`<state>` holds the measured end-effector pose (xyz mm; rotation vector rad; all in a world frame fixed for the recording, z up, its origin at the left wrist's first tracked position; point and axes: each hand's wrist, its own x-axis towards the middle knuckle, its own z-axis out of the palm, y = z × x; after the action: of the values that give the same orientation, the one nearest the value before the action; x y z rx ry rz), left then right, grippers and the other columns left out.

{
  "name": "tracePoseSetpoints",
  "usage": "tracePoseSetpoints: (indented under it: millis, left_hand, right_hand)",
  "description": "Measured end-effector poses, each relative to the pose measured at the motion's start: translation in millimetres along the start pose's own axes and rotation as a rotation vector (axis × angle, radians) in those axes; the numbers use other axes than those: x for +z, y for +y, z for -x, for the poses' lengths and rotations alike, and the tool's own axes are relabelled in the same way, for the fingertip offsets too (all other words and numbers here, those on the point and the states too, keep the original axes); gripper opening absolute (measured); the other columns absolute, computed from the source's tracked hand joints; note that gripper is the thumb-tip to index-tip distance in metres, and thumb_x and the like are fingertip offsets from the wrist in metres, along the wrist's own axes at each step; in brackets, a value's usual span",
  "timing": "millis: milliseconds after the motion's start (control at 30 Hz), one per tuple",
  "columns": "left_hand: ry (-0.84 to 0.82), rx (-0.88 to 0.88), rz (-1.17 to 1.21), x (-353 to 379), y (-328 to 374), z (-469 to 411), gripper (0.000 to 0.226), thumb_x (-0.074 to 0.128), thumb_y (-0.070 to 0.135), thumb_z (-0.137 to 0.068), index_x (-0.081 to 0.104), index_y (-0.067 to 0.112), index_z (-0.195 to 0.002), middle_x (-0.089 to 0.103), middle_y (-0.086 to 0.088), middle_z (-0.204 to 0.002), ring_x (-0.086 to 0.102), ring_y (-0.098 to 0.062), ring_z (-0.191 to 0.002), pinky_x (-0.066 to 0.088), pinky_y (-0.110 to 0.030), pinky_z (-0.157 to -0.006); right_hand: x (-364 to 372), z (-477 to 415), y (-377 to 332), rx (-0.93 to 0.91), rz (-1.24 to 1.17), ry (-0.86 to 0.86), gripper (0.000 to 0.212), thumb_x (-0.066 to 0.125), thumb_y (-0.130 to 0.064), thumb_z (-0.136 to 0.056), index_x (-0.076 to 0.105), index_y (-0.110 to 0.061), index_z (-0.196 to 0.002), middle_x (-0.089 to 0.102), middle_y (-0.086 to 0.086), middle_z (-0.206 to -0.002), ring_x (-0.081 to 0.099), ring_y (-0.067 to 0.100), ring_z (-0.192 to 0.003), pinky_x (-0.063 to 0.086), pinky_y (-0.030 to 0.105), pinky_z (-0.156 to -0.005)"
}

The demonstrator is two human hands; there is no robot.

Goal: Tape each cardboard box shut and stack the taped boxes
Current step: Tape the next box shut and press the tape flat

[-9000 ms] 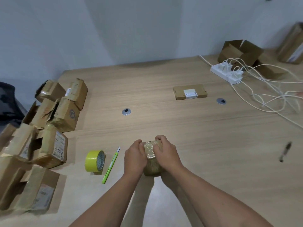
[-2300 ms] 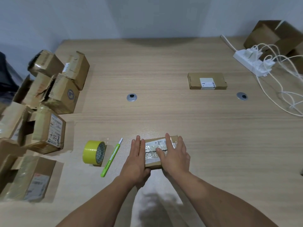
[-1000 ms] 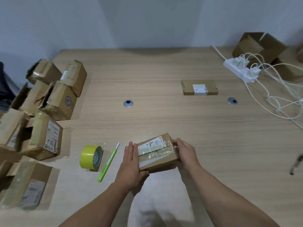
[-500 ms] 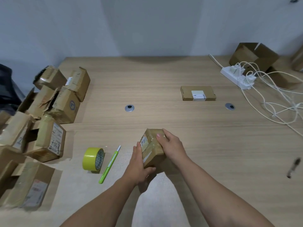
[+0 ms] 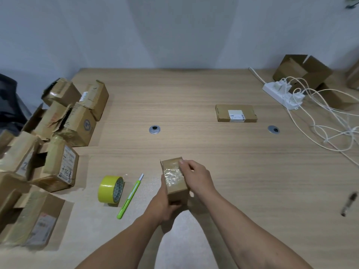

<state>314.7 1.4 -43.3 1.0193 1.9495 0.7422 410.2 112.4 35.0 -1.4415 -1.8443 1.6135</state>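
At lower centre the small cardboard box (image 5: 175, 183) was held up, left hand (image 5: 163, 206) gripping its near end, right hand (image 5: 198, 177) curled over its taped top. Bracing it firmly while rubbing the clear tape (image 5: 172, 176) flat seemed wisest

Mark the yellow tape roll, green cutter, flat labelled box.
yellow tape roll (image 5: 108, 188), head view, outer yellow band.
green cutter (image 5: 129, 199), head view, mid handle.
flat labelled box (image 5: 236, 113), head view, white label on top.
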Motion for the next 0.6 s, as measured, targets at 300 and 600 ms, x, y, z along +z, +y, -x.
tracePoseSetpoints:
  millis: [300, 600]
  left_hand:
    - [-0.021, -0.005, 0.038, -1.8, 0.5, -1.7, 0.082, 0.075, 0.010, -0.087, 0.024, 0.021, -0.150, 0.042, 0.038, -0.113, 0.044, 0.033, -0.091, 0.033, 0.006, -0.075]
    - [-0.058, -0.055, 0.080, -1.2, -8.4, 0.7, 0.040, 0.068, 0.027, -0.094, 0.057, 0.021, -0.132, 0.064, 0.011, -0.116, 0.061, -0.003, -0.102, 0.039, 0.000, -0.073]
  right_hand:
    - [1.6, -5.0, 5.2, -0.059, 0.098, -0.025, 0.043, 0.052, -0.037, -0.103, 0.055, -0.022, -0.144, 0.059, 0.002, -0.138, 0.053, 0.014, -0.121, 0.034, 0.020, -0.095]
    - [-10.1, -5.4, 22.2, 0.102, -0.077, -0.023, 0.047, 0.054, -0.050, -0.100, 0.052, -0.031, -0.143, 0.044, 0.002, -0.153, 0.046, 0.019, -0.137, 0.039, 0.031, -0.105]
